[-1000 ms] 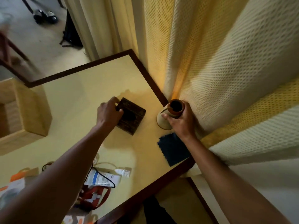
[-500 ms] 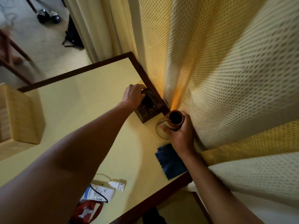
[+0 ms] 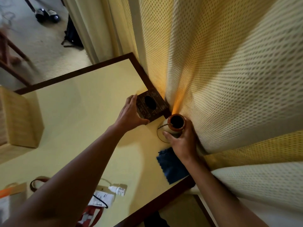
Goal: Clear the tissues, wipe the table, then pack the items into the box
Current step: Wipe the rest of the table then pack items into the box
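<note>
Tissue box point(image 3: 151, 105) of dark carved wood, oval slot in the top, faint gold patterning on the lid, no readable writing. Standing on the yellow surface point(image 3: 82, 122) at its dark-trimmed edge, touching the honeycomb curtain point(image 3: 221, 79) behind.

Left grip point(image 3: 131, 113) released: straight fingers laid along the tissue box's left side, thumb stretched across its near side, palm at the corner between.

Right grip point(image 3: 182, 141) just near-right of the tissue box, wrapped round a vase point(image 3: 175, 123) with a cream body, brown rim, dark open mouth and thin cord at the neck. Vase upright, just beside the tissue box's near right corner, close against the curtain. Lifted or resting: cannot tell.

Blue cloth point(image 3: 172, 166) nearer than the tissue box, past the vase, flat on the surface by the near edge, right wrist over its far corner.

Woven box point(image 3: 21, 118) well left of the tissue box, only a side and corner in view.

Well nearer than the tissue box, toward the lower left: small white dropper bottle point(image 3: 117, 190) lying down, and just beside it a white packet point(image 3: 101, 198) with a printed label and barcode-like strip, print too small to read. Red-and-white item point(image 3: 91, 215) nearer still, partly hidden by the left arm, no legible text.

Beyond the tissue box, on the floor off the surface: pair of dark shoes point(image 3: 46, 13) and a black bag point(image 3: 73, 36).
</note>
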Tool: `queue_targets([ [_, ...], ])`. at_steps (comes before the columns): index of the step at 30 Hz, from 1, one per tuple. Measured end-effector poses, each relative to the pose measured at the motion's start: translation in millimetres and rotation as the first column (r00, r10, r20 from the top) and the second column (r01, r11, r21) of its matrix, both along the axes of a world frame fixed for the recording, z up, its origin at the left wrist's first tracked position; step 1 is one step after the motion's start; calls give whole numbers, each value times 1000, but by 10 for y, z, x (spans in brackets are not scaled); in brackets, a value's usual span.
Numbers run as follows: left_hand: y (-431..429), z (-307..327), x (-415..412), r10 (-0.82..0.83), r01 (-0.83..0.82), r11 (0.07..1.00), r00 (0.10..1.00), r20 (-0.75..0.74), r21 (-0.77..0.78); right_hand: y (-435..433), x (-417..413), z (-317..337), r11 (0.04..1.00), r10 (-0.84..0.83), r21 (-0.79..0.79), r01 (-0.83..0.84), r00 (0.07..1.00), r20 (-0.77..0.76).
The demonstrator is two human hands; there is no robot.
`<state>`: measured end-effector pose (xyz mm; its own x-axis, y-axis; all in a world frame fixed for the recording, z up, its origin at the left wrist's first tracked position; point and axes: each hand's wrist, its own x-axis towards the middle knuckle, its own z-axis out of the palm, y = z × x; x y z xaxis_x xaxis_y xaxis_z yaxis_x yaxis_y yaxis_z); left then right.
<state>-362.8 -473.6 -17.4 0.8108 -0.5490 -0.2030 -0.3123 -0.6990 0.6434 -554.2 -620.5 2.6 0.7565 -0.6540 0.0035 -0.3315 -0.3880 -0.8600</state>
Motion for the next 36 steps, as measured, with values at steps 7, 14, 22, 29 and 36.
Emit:
queue_targets([
  [7, -152, -6, 7, -73, 73, 997, 997, -4, -26, 24, -7, 3, 1000, -8, -11, 8, 1000, -5],
  [14, -157, 40, -4, -79, 79, 997, 997, -1, -14, 40, -18, 26, 1000, -8, -6, 8, 1000, -17],
  [22, 16, 195, -88, -96, 95, 995, 995, -33, -36, 105, -70, 112, 998, -14, -63, 8, 995, -99],
  [29, 872, 643, -461, 0, 7, 997, 995, 101, -71, 442, -432, 327, 995, -65, -80, 56, 991, -118],
  [36, 1984, 1206, -1135, 98, -82, 987, 988, 116, -136, 1250, -1020, 629, 998, -41, -56, 35, 993, -113],
])
